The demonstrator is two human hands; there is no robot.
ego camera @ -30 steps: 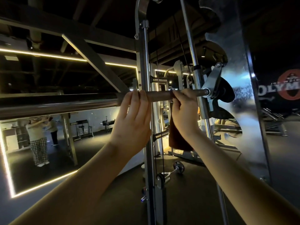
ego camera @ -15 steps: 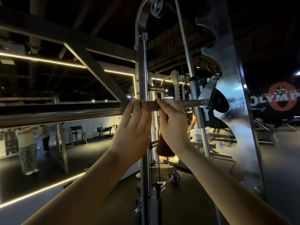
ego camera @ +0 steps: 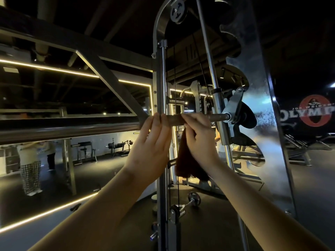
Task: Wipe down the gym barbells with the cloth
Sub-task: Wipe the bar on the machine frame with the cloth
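cloth (ego camera: 187, 160) hangs dark below the bar (ego camera: 72, 130), pinned against it by the right hand (ego camera: 199, 142), whose fingers curl over both so it can wipe. left hand (ego camera: 152, 147) hooks bare fingers over the bar just beside, probably to steady it.

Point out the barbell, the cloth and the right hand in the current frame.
barbell (ego camera: 72, 130): head view, bare stretch of the shaft.
cloth (ego camera: 187, 163): head view, hanging part under the barbell.
right hand (ego camera: 201, 142): head view, back of the hand.
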